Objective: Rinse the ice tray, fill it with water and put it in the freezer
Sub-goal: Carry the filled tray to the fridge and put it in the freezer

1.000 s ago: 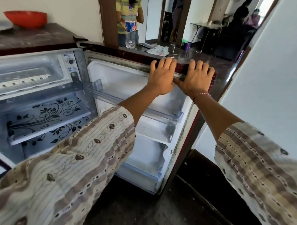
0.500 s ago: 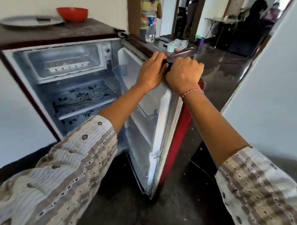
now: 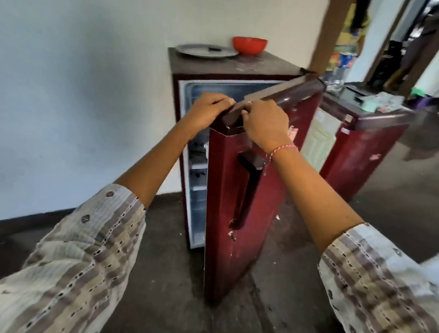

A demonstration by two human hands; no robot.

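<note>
Maroon door edge [image 3: 243, 110] is what I am gripping: my left hand [image 3: 207, 110] is curling over its top corner from the inner side, and my right hand [image 3: 265, 124] is clamping the same corner from the front, fingers folded over the lip. I am holding high, I judge, because both hands there are giving steady leverage for swinging the door shut, leaving the long dark handle [image 3: 247, 190] unused. The fridge [image 3: 233, 66] is standing partly open, shelves showing through the gap. I am not seeing the ice tray; presumably it is lying inside the freezer, hidden by the door. A red bowl [image 3: 249, 45] and a metal plate [image 3: 206, 50] are sitting on top.
</note>
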